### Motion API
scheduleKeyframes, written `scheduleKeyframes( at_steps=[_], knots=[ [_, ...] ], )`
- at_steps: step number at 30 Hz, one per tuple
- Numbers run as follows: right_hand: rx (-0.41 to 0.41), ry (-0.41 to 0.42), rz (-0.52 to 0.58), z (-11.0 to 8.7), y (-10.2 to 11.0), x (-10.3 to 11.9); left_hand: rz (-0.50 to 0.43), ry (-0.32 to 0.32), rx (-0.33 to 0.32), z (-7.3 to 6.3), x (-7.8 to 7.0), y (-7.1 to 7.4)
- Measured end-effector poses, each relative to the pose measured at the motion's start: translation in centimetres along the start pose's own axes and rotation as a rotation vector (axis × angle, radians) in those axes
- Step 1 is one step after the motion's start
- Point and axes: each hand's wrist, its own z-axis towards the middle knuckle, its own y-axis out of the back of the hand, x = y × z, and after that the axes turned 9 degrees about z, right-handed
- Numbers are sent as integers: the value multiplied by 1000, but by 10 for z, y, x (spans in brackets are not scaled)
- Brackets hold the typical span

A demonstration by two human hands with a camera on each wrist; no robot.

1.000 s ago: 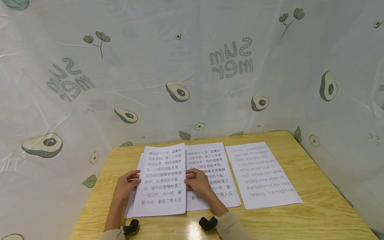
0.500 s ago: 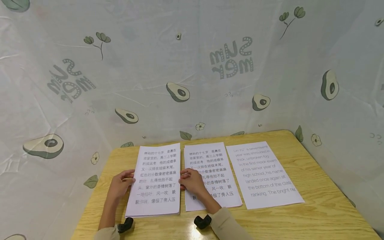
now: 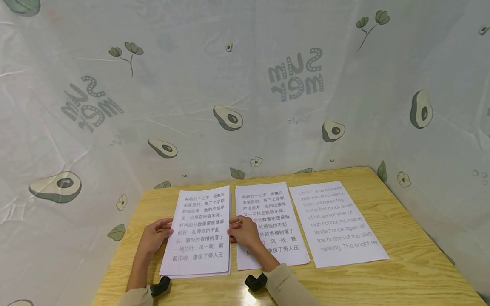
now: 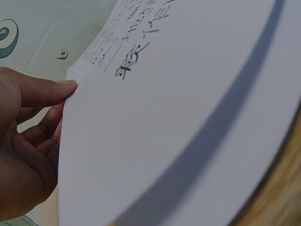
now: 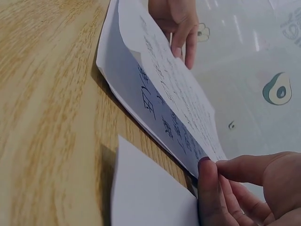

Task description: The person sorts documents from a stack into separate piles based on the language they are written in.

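Note:
A printed sheet of paper (image 3: 197, 238) with Chinese text is held by its two long edges over more paper at the left of the table. Thumb and fingers of my left hand (image 3: 154, 236) pinch its left edge, also visible in the left wrist view. On the opposite edge my right hand (image 3: 245, 233) pinches the sheet between thumb and fingers. In the right wrist view the held sheet (image 5: 174, 77) bows up, and printed paper (image 5: 124, 87) lies beneath it with a gap between. My right forearm partly covers the middle paper (image 3: 264, 202), which bears similar Chinese text.
A sheet with English text (image 3: 340, 225) lies at the right of the wooden table (image 3: 413, 276). A pale curtain (image 3: 183, 85) printed with avocados hangs behind the table and at both sides. Narrow strips of table separate the papers.
Both hands have moved left with the sheet, bringing it nearly in line over the paper below. The middle paper shows more now. Over the last half second there is hardly any movement.

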Motion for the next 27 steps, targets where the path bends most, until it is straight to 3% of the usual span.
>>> scheduleKeyframes(
  at_steps=[16,23,27],
  knots=[
    [14,12,-55,2,-2,0,-12,6,-9,-3,-2,0],
    [4,164,-245,3,5,3,19,37,-32,-8,-8,4],
    [15,181,-245,2,15,6,11,34,-42,-10,-15,3]
  ],
)
